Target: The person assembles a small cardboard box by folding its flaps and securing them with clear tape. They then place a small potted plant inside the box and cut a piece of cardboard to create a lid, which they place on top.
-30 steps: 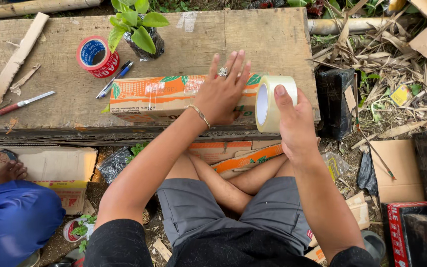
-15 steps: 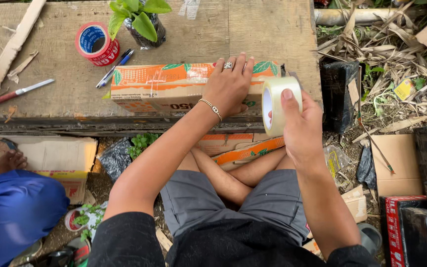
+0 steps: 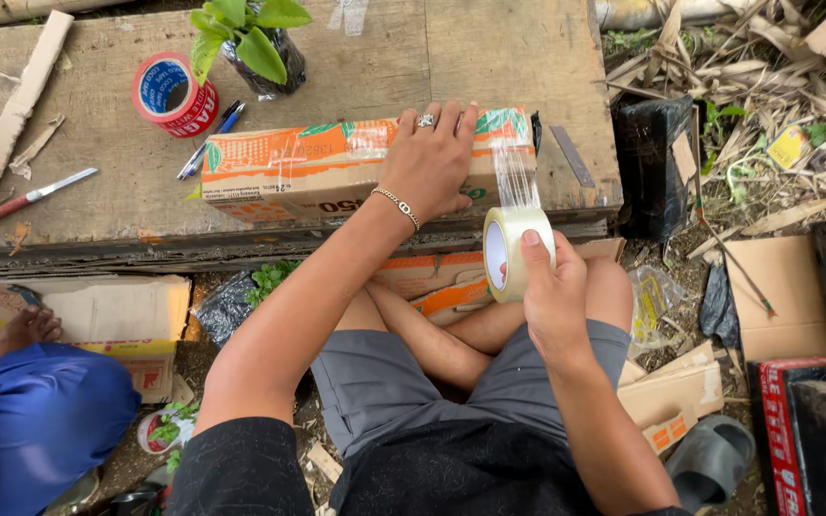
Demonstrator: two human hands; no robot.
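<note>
A long orange-and-brown cardboard box (image 3: pixel 308 172) lies on a wooden board (image 3: pixel 107 182). My left hand (image 3: pixel 429 162), with a ring and a bracelet, presses flat on the box's right part. My right hand (image 3: pixel 549 291) grips a roll of clear packing tape (image 3: pixel 507 250) below the board's front edge. A strip of clear tape (image 3: pixel 515 177) stretches from the roll up to the box's right end.
On the board stand a red tape roll (image 3: pixel 172 94), a potted seedling in a black bag (image 3: pixel 258 48), two pens (image 3: pixel 210 139) and a craft knife (image 3: pixel 35 195). Another person in blue (image 3: pixel 40 420) sits at the left. Cardboard scraps and red-black boxes (image 3: pixel 815 420) lie at the right.
My right hand pulled the tape roll down and toward me, away from the box's right end, drawing out a strip of tape. My left hand stayed pressed on the box.
</note>
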